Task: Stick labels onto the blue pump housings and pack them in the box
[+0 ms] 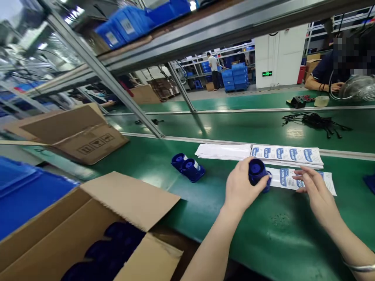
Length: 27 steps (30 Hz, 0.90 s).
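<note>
My left hand (241, 187) is wrapped round a dark blue round plastic part (256, 171), held just above the green table (258, 230). My right hand (312, 186) rests with fingers stretched flat on a white label sheet with blue print (285, 177) lying beside that part. Two more blue parts (189, 167) lie together on the table to the left. Behind them sits a stack of white label sheets (287, 155).
An open cardboard box (96, 230) with several dark blue parts stands at the lower left, next to a blue bin (26, 195). Another flattened carton (79, 134) lies at the left. Black cables (316, 121) lie on the far lane. A person (331, 70) sits at the far right.
</note>
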Each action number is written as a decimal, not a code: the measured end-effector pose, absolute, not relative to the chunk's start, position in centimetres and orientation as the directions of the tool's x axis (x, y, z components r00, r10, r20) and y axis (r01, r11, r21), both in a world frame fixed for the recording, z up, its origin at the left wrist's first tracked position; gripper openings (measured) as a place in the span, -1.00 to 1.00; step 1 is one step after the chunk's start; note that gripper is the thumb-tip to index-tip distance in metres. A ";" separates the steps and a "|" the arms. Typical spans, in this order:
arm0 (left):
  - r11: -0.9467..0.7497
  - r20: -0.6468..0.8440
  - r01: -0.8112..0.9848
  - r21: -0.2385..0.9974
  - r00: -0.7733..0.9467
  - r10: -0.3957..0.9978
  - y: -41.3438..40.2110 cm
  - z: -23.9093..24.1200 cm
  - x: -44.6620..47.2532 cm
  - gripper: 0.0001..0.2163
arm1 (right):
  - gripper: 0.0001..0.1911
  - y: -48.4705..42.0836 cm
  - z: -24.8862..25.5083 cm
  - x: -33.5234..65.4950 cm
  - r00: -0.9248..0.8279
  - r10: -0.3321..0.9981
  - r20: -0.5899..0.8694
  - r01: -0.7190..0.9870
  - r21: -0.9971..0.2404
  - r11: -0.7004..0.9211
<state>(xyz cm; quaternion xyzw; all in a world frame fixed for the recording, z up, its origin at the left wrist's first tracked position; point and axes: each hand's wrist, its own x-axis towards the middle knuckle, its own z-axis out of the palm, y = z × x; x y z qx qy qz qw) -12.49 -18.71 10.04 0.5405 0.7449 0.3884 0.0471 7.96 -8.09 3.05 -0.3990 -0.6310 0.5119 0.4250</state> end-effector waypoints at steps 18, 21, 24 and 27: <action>0.857 0.107 0.473 0.206 -0.881 0.460 -22.8 10.0 -28.2 -0.47 | -0.58 -7.7 2.8 7.5 -0.375 0.902 0.214 0.266 -0.907 0.326; 0.870 0.154 0.440 0.221 -0.897 0.414 -22.0 10.6 -29.0 -0.42 | -0.60 -7.2 2.6 7.6 -0.351 0.879 0.322 0.319 -0.842 0.436; 0.828 0.261 0.505 0.246 -0.857 0.445 -20.6 10.7 -27.6 -0.29 | -0.63 -6.1 2.4 7.9 -0.362 0.807 0.467 0.459 -0.664 0.590; 0.478 0.321 0.843 0.248 -0.537 0.780 -18.1 9.3 -23.2 -0.28 | -0.66 -4.7 1.8 8.1 -0.411 0.758 0.506 0.545 -0.530 0.649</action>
